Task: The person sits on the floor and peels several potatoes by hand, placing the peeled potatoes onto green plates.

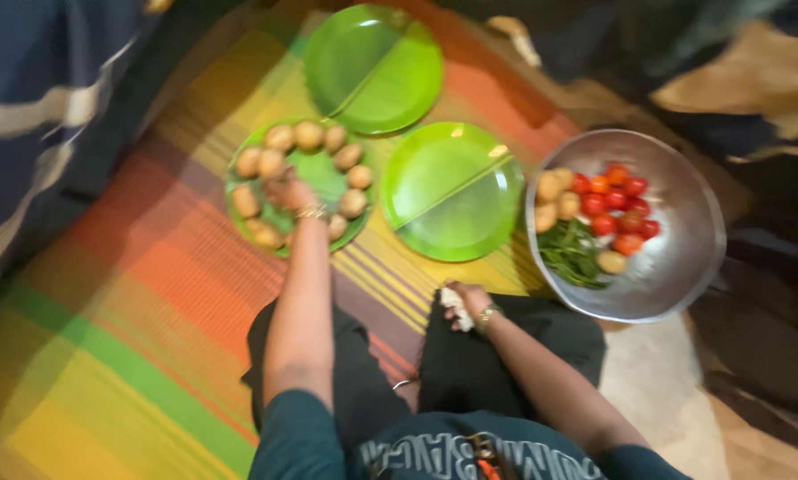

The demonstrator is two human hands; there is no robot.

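My left hand [289, 192] reaches onto a green plate [320, 169] ringed with several potatoes [309, 135], fingers closed around a potato near the plate's left side. My right hand [466, 300] rests on my knee, curled over a small pale thing that I cannot identify. A steel bowl [674, 258] to the right holds several tomatoes [616, 203], a few potatoes [555, 194] and green chillies [572, 252].
Two bare green divided plates lie on the striped mat [150, 293], one [452, 191] in the middle and another [374, 67] beyond it. Dark blue cloth [43, 98] hangs at the left. Brown paper [754, 76] sits at the back right.
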